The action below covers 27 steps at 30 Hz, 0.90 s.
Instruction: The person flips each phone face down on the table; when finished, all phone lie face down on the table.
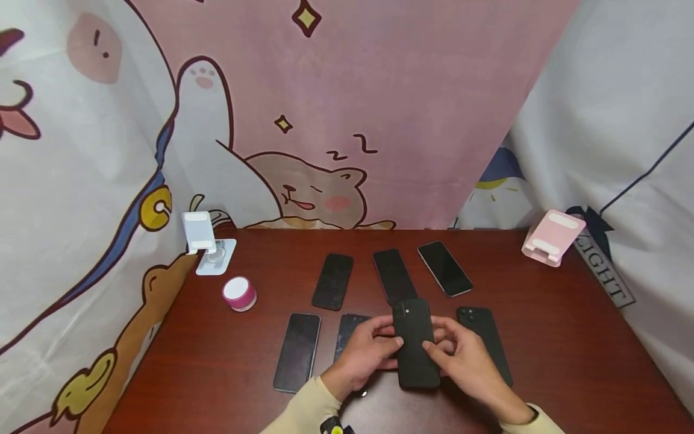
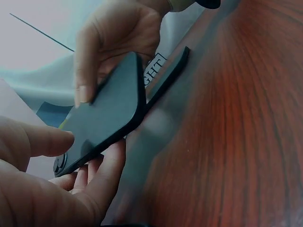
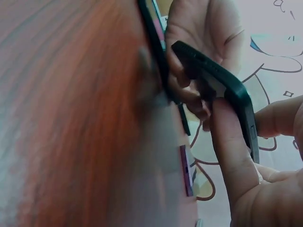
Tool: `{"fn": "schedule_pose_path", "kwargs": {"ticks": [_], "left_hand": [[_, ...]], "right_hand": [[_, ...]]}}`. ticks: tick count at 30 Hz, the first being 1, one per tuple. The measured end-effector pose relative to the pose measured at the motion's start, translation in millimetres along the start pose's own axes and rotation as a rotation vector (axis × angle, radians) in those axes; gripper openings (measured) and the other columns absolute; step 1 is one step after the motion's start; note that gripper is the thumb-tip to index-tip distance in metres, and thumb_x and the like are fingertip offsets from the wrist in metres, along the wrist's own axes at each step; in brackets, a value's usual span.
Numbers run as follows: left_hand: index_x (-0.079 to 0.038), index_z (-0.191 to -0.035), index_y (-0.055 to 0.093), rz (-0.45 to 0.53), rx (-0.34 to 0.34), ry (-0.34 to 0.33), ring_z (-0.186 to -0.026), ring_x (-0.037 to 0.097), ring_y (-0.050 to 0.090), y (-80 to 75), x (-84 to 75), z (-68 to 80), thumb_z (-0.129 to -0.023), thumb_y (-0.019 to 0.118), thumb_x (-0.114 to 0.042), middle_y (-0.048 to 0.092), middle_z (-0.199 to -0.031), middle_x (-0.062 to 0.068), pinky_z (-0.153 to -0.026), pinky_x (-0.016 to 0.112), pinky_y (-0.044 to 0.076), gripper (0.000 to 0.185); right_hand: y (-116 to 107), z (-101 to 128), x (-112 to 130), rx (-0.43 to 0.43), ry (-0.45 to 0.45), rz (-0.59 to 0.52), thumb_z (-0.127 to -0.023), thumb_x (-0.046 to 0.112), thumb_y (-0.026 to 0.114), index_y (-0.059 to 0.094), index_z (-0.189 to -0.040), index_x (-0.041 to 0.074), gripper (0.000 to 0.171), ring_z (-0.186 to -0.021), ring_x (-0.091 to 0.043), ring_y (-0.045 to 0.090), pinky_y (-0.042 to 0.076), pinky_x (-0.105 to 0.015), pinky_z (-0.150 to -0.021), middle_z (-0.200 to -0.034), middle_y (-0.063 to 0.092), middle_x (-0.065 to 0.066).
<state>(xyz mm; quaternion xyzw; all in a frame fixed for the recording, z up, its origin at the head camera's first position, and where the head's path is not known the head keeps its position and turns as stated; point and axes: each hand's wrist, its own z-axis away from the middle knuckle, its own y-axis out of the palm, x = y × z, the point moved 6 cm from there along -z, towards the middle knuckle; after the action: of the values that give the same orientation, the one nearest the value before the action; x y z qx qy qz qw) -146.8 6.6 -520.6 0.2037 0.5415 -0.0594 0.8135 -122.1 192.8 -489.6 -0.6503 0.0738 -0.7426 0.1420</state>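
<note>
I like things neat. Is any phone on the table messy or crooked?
Mostly neat. Both hands, the left hand and the right hand, hold one black phone back side up above the table, out of the rows. The phone beneath the left hand looks smudged or scuffed, though I cannot tell which.

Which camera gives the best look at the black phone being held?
The head view: the black phone shows whole, back up, between both hands. The left wrist view shows its back at a slant; the right wrist view shows only one edge.
</note>
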Motion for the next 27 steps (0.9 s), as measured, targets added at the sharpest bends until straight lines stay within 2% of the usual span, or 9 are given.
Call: {"fn": "schedule_pose_path", "kwargs": {"ticks": [10,18,27], "left_hand": [[0.005,-0.154,0.045,-0.02,0.034,0.023,-0.105,0.019,0.07,8.2,-4.4,3.5,-0.097,0.068,0.003,0.06,-0.126,0.016,-0.082,0.041,0.066,0.061],[0.004,-0.155,0.045,-0.104,0.05,0.05,-0.123,0.025,0.067,16.1,-6.1,1.3,-0.1,0.068,-0.003,0.062,-0.139,0.019,-0.094,0.046,0.063,0.06],[0.005,-0.157,0.042,-0.175,0.045,0.062,-0.136,0.035,0.06,19.8,-8.1,0.6,-0.101,0.068,-0.008,0.057,-0.15,0.026,-0.101,0.045,0.06,0.063]], "right_hand": [[-10,-2,-17,-0.024,0.071,0.096,-0.092,0.012,0.081,0.058,-0.141,0.0,0.056,-0.069,-0.012,0.072,0.062,-0.035,-0.053,-0.093,0.073,-0.008],[-19,-2,-20,-0.007,0.066,0.191,-0.093,0.006,0.078,0.053,-0.147,-0.006,0.061,-0.072,-0.01,0.073,0.062,-0.03,-0.055,-0.098,0.075,-0.009],[-23,-1,-17,-0.027,0.002,0.318,-0.092,0.003,0.078,0.057,-0.144,-0.007,0.057,-0.079,-0.005,0.074,0.06,-0.023,-0.057,-0.109,0.078,-0.011]]}}
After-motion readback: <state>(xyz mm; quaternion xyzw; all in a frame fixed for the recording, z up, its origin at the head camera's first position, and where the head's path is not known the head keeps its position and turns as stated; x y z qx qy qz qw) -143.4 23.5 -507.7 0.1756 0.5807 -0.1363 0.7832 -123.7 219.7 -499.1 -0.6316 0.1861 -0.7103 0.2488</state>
